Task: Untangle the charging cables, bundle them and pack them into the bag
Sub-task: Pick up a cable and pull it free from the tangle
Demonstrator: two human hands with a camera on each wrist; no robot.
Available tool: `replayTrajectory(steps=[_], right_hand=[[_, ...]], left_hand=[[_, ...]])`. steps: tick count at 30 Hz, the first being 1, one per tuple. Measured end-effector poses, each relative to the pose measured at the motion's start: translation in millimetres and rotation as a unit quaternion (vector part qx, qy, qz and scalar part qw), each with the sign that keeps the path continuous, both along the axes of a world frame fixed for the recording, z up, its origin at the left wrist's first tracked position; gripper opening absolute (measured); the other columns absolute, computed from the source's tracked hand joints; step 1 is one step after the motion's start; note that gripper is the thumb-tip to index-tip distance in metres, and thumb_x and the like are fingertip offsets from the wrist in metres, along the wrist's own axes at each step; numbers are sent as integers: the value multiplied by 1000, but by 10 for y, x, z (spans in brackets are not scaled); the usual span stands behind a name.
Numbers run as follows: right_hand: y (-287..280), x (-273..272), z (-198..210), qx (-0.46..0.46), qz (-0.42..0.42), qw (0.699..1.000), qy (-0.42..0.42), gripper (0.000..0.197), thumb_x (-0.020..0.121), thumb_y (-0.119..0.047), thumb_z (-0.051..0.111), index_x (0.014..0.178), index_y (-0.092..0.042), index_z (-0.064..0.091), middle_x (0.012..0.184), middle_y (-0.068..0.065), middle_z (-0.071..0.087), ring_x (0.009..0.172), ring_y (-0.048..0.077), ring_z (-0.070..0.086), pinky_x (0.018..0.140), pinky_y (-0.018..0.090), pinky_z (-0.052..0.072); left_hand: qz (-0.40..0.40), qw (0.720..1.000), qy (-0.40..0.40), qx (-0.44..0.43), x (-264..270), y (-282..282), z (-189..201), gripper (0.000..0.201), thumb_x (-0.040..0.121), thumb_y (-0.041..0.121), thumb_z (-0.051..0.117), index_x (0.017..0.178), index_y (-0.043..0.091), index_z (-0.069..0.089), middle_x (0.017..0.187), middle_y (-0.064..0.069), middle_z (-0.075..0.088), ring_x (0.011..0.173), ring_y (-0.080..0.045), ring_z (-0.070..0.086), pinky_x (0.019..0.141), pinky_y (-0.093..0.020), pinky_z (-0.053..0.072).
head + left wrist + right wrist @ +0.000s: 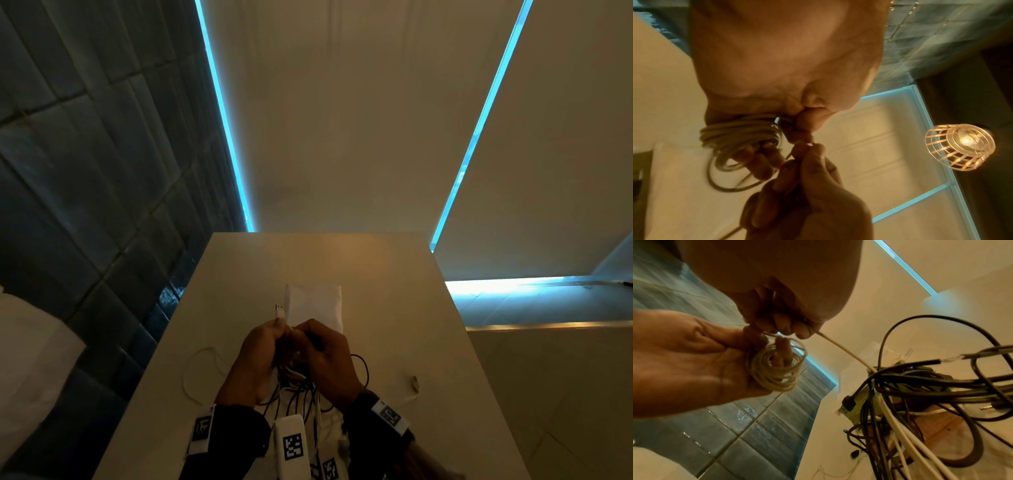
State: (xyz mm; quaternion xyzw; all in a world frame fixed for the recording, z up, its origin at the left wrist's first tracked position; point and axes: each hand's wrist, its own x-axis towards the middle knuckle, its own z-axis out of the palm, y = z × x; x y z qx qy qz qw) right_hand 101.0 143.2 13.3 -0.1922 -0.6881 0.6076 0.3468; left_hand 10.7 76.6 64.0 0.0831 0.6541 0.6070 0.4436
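My left hand (270,334) holds a white cable coil (774,369) wound round its fingers, and the coil's USB plug (280,311) sticks up above the thumb. Close beside it, my right hand (308,337) pinches the free run of the same white cable (840,348) between thumb and fingertips. That run leads down into a tangle of black and white cables (301,390) lying under both hands. The coil (740,134) shows tight against the left palm in the left wrist view. A flat white bag (318,303) lies on the table just beyond the hands.
A loose white cable loop (197,371) lies on the pale table (394,291) to my left, and another white cable end with a plug (414,382) to the right. A dark tiled wall (85,171) runs along the table's left edge. A cage lamp (960,146) glows overhead.
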Motion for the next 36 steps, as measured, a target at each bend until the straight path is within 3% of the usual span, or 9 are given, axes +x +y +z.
replayTrajectory(steps=[3,5,7,12,18,21,29,33,36], right_hand=[[-5,1,-57,10,30,999,-18,17,90,-25,57,79,-17,67,75,8,64,69,21,59,66,41,50],[-11,11,-93,10,43,998,-42,19,86,-33,57,70,-25,65,68,3,60,64,14,55,61,39,47],[-29,33,-125,10,55,997,-49,19,86,-32,57,67,-33,62,64,-4,58,60,12,53,59,34,45],[-32,50,-157,-47,53,997,-39,23,87,-35,58,65,-28,60,59,-4,55,57,16,48,56,33,41],[42,91,-349,-25,51,995,-84,37,98,-19,53,61,-23,52,54,-11,51,53,-1,47,55,15,38],[67,149,-531,-3,37,992,-118,38,98,-18,51,62,-29,49,52,-15,50,52,-4,46,55,10,34],[112,154,-721,22,33,986,-161,35,100,-14,46,68,-27,47,63,-10,48,58,-1,48,59,12,36],[125,184,-842,11,33,981,-193,30,98,-21,44,70,-29,49,66,-10,50,61,2,46,64,28,39],[128,196,-858,20,32,977,-212,30,97,-22,44,69,-30,49,67,-9,49,62,4,46,63,28,38]], left_hand=[[26,989,-85,115,-24,-27,-17,41,100,21,35,66,5,52,73,-14,61,75,-27,56,74,-36,45],[40,976,-125,175,-37,-21,0,45,100,21,35,61,8,54,75,-14,60,78,-26,56,81,-37,43],[61,971,-122,196,-37,-1,26,41,100,21,35,64,9,49,68,-10,54,70,-23,50,77,-35,41],[80,971,-75,212,-11,11,85,35,101,18,34,68,7,43,55,-3,46,53,-15,44,63,-30,36],[106,956,-94,258,-7,15,65,34,101,16,33,69,7,42,60,-2,40,53,-14,40,64,-27,35],[124,946,-103,282,-35,0,82,35,101,16,32,69,7,43,61,-2,41,52,-13,41,65,-27,34],[134,947,-70,283,-27,-11,116,36,101,15,32,69,6,42,64,-3,38,57,-15,38,64,-26,33],[152,938,-78,303,-55,-40,186,36,101,15,32,68,7,43,60,-3,42,58,-15,40,66,-26,35],[163,934,-72,309,-103,-70,216,41,101,13,32,63,8,48,63,-4,41,60,-16,41,66,-26,37]])
